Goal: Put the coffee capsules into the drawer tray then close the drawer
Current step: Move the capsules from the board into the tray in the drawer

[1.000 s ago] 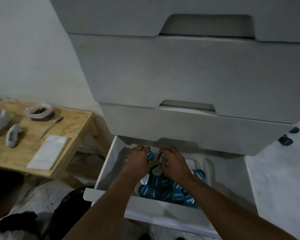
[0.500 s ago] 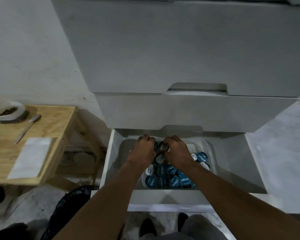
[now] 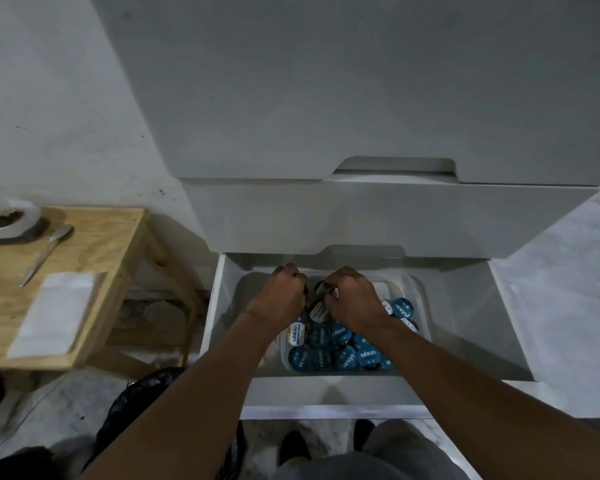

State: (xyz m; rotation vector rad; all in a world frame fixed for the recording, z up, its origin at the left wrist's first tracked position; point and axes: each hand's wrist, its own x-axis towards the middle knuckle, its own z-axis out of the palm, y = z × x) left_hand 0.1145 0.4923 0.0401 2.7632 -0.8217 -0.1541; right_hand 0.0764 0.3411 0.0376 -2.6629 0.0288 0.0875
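Note:
The bottom white drawer [image 3: 329, 389] stands pulled out. Inside it sits a clear plastic tray [image 3: 417, 289] holding several blue-lidded coffee capsules [image 3: 340, 355], some with white lids. Both my hands reach into the tray's far part, over the pile. My left hand [image 3: 283, 294] is curled into a fist; what it holds is hidden. My right hand [image 3: 352, 299] is closed around a capsule [image 3: 321, 289] whose dark rim shows between the two hands.
A low wooden table [image 3: 118, 244] stands to the left with a white bowl [image 3: 9, 220], a knife [image 3: 45, 252] and a white paper [image 3: 54, 311]. Closed white drawers [image 3: 361, 216] rise above. A black bag [image 3: 142, 393] lies on the floor at the front left.
The view has tilted down and shifted right. Both hands stay over the tray's far part, fingers curled tighter around the capsules between them.

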